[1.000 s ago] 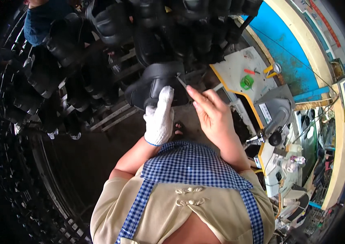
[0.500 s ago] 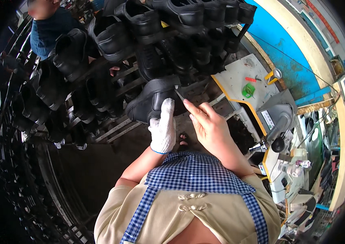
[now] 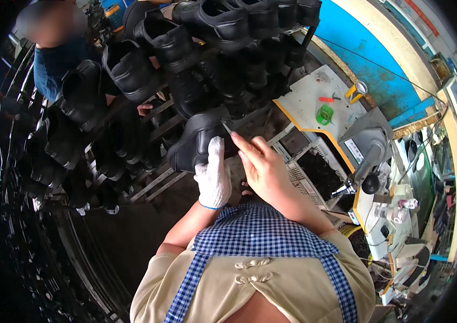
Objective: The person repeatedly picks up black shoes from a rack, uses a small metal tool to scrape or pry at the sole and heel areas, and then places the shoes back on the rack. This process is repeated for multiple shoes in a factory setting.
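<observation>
My left hand (image 3: 214, 182), in a white knit glove with a blue cuff edge, grips a black shoe (image 3: 188, 149) with the thumb pressed along its side. The shoe is tilted, its thick sole edge toward the top. Bare, my right hand (image 3: 263, 168) pinches a slim, pointed metal tool (image 3: 227, 127) between thumb and fingers. The tool's tip meets the shoe beside the sole edge, just above my left thumb. Most of the tool's handle is hidden in my palm.
Racks full of black shoes (image 3: 166, 40) stand ahead and left. A person (image 3: 59, 62) is behind them. At right, a white table (image 3: 314, 97) bears a green tape roll (image 3: 324, 114), a red item and a yellow-handled cup; a grey machine (image 3: 368, 140) and white crate (image 3: 306, 185) stand nearby.
The tool tip has shifted slightly left and down, together with my right hand. My left hand still holds the shoe, which sits a little lower in view. The whole view has shifted slightly.
</observation>
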Action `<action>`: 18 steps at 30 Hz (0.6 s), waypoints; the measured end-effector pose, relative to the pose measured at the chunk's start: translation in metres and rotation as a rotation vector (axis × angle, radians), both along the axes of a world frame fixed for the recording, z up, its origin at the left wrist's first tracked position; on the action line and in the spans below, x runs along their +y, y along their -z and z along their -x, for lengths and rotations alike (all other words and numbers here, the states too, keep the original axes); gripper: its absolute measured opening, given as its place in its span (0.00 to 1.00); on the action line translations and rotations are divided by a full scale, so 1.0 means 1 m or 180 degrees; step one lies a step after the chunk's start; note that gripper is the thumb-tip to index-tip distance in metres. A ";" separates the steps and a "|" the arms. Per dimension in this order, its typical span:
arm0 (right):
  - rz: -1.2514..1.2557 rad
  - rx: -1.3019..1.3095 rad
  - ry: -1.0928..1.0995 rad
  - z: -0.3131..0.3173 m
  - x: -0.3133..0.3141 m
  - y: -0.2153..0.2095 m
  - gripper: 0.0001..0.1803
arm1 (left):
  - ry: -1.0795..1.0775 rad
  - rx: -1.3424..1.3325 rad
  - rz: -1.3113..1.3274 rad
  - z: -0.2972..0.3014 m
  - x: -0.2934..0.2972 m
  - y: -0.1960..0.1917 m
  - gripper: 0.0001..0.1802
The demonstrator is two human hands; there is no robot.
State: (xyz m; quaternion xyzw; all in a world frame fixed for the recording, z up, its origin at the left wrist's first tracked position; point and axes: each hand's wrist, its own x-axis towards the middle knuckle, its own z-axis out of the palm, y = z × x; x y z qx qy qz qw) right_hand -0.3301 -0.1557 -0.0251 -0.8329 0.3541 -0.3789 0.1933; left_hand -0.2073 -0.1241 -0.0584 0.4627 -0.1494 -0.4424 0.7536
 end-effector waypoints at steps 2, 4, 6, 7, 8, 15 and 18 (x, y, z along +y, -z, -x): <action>0.0081 -0.0171 0.0072 -0.003 -0.015 0.001 0.21 | 0.0284 -0.0892 -0.0542 -0.003 0.010 0.003 0.19; 0.0280 -0.0385 0.0269 -0.003 -0.039 0.007 0.22 | 0.0391 -0.1218 -0.0398 0.006 0.015 0.008 0.19; 0.0062 -0.1017 0.0161 0.007 -0.051 0.011 0.17 | 0.0683 -0.0558 -0.0371 0.011 0.016 0.002 0.20; -0.0409 -0.1106 0.0059 0.017 -0.049 0.011 0.16 | 0.0883 -0.0582 -0.0304 0.004 0.016 0.002 0.20; -0.0881 -0.1193 -0.0045 0.025 -0.045 0.009 0.16 | 0.1081 -0.0603 -0.0237 -0.003 0.016 0.002 0.21; 0.0122 -0.0692 -0.0390 0.043 -0.043 -0.004 0.19 | 0.1461 0.0999 0.0245 0.006 0.015 -0.014 0.17; 0.0762 -0.0264 -0.0640 0.047 -0.052 -0.016 0.16 | 0.1583 0.0293 -0.0126 0.005 0.017 -0.017 0.19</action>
